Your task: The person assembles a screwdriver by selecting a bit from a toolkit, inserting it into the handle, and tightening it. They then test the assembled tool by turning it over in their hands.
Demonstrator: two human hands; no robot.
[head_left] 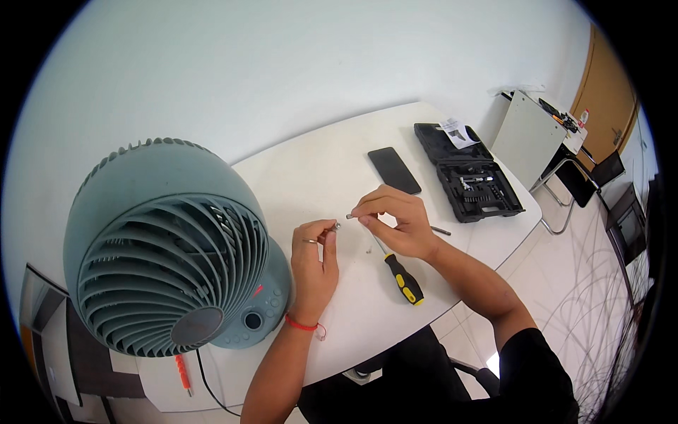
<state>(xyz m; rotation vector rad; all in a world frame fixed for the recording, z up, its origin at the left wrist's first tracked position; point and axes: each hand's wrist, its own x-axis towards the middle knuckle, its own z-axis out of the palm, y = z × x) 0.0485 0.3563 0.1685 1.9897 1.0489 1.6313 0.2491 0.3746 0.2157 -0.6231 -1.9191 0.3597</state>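
Observation:
Over the white table (311, 155), my left hand (315, 263) pinches a small round metal piece (337, 226) between thumb and fingers. My right hand (399, 220), just to its right, grips a short metal bit (349, 216) at the fingertips. The two metal parts are close together but apart. Below my right hand lies a black and yellow screwdriver (404, 280), its shaft partly hidden by the hand. Tiny metal bits, perhaps screws (369, 250), rest between my hands. A thin dark rod (441, 230) lies by my right wrist.
A large grey-green fan (162, 247) stands on the left, beside my left hand. Farther back are a black phone (394, 169) and an opened black tool case (477, 187) with a paper sheet (459, 133). An orange-handled tool (183, 373) and a black cable (205, 378) lie near the front.

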